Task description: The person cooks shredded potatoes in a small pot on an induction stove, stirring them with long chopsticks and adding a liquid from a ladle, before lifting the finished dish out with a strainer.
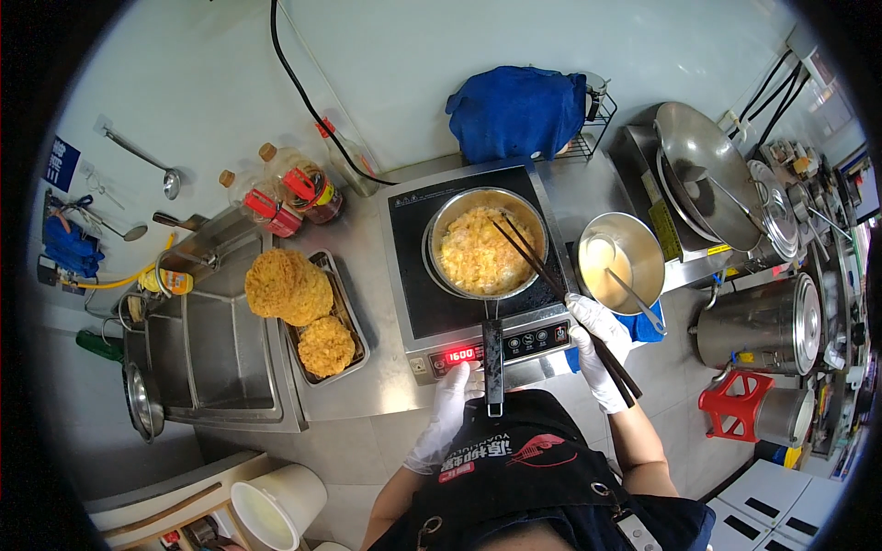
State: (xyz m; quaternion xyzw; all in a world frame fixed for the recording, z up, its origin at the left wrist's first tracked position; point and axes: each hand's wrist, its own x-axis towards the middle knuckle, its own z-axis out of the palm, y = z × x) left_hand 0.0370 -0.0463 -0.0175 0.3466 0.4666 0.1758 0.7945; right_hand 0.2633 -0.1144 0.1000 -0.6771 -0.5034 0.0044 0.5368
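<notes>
My right hand [601,344], in a white disposable glove, grips a pair of long dark cooking chopsticks [530,258]. Their tips reach into a steel saucepan [544,231], where golden batter-like pieces [482,248] fry in bubbling oil. The pan sits on the black glass top of an induction cooker [413,303], its black handle [493,358] pointing towards me. Also gloved, my left hand [448,406] is at the cooker's front edge, just below the lit red display [460,355] and left of the handle. Its fingers are partly hidden, so their grip is unclear.
Left of the cooker, large fried golden patties [289,286] rest on a racked metal tray [362,351] beside a steel sink [227,351]. A pot of pale batter [623,258] with a ladle [634,301] stands right. Bottles [306,186] and a blue cloth [517,113] sit behind.
</notes>
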